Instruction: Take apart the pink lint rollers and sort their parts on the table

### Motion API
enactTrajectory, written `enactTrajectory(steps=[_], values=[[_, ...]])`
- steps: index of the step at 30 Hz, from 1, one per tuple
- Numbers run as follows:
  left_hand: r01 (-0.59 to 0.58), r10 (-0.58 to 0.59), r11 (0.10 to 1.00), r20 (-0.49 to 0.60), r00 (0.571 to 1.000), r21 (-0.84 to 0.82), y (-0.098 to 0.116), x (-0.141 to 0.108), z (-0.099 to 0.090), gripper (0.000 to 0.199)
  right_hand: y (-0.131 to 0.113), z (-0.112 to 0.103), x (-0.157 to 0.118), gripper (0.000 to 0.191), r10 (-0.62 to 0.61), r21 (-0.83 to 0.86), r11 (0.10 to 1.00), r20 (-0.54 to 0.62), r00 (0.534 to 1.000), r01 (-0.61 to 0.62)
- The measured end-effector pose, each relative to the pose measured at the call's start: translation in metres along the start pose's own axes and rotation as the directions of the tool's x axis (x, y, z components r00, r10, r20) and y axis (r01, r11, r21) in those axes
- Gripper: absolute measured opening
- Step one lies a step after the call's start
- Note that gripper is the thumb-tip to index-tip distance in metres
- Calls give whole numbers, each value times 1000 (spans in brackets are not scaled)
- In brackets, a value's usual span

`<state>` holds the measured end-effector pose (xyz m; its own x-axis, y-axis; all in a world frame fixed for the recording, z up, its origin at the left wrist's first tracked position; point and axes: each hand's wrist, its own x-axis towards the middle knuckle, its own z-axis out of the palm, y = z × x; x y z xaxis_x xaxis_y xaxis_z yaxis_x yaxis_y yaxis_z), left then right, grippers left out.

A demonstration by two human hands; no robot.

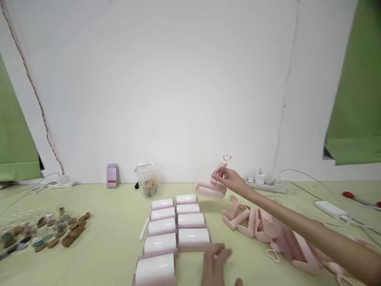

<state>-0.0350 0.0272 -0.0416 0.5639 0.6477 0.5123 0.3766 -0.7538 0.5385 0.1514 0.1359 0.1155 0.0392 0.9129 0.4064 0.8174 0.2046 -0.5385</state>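
Note:
My right hand (224, 176) reaches out over the back of the table, its fingertips closed on a pink piece (219, 169) topped by a heart-shaped loop. A blurred pink holder (210, 188) is directly below that hand; whether it joins the pinched piece is unclear. At the bottom edge, blurred, my left hand (214, 262) has its thumb apart from the fingers and nothing visible in it. It is beside the front of two columns of white rolls in pink holders (194, 236). Loose pink parts (268, 228) lie heaped under my right forearm.
Jars and brown lids (70, 238) are scattered at the left. A white strip (144, 229) lies beside the rolls. Along the wall stand a pale box (112, 175) and a clear plastic container (149, 180). Power strips, cables, a white adapter (330, 208) and a red-handled tool (349, 195) are at the right.

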Motion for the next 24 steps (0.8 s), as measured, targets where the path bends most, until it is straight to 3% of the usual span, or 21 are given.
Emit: enactTrajectory(steps=[2, 3, 5, 8, 10, 14, 17, 19, 22, 24], values=[[85, -125, 985, -289, 949, -150, 7, 8, 9, 54, 3, -19, -48, 28, -67, 28, 997, 63, 996, 65], [117, -192, 966, -335, 923, -231, 11, 12, 14, 63, 5, -24, -73, 28, -83, 37, 996, 90, 992, 79], [207, -319, 896, -243, 916, -393, 19, 21, 23, 80, 12, -27, -117, 28, -35, 42, 999, 149, 988, 29], [353, -363, 779, 86, 928, -519, 26, 31, 29, 85, 25, -20, -158, 26, -4, 30, 1000, 182, 983, -2], [349, -292, 751, 193, 937, -561, 26, 33, 28, 76, 32, -14, -167, 28, -9, 7, 1000, 161, 987, 8], [266, -205, 753, 170, 964, -602, 20, 34, 26, 63, 33, -12, -157, 30, -40, -38, 998, 60, 997, 42], [223, -159, 690, 155, 975, -689, 16, 35, 30, 73, 24, -28, -148, 30, -72, 17, 997, -38, 997, 72], [235, -188, 675, 145, 971, -699, 16, 36, 34, 83, 20, -45, -145, 29, -53, 119, 990, -144, 988, 71], [193, -272, 727, -18, 962, -658, 23, 37, 29, 89, 19, -68, -148, 31, 44, 308, 950, -264, 963, 41], [63, -288, 725, -219, 932, -686, 31, 39, 17, 71, 20, -75, -153, 32, 86, 409, 912, -249, 965, 24]])
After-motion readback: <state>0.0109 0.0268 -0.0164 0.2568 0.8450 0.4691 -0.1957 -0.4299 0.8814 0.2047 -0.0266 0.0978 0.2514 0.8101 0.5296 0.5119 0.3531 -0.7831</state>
